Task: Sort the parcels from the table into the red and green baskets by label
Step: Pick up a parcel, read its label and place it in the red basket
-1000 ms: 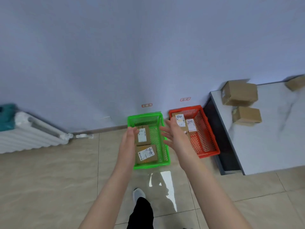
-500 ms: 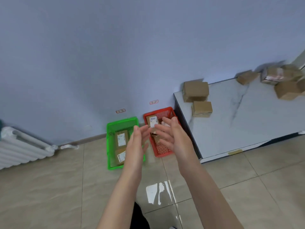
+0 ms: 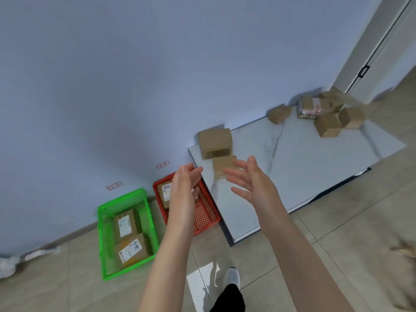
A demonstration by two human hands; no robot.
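Head view. Both hands were raised, fingers spread, holding nothing: the left hand (image 3: 184,190) in front of the red basket (image 3: 207,219), the right hand (image 3: 252,183) above the near corner of the table (image 3: 304,158). A small parcel (image 3: 221,164) lay just beyond the right fingertips, touching a larger parcel (image 3: 215,141) by the wall. A heap of parcels (image 3: 326,113) occupied the far end. The green basket (image 3: 126,200) held two labelled parcels (image 3: 125,226)

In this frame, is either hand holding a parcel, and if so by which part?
Nothing is held. The left hand and right hand are both open and empty, fingers relaxed.
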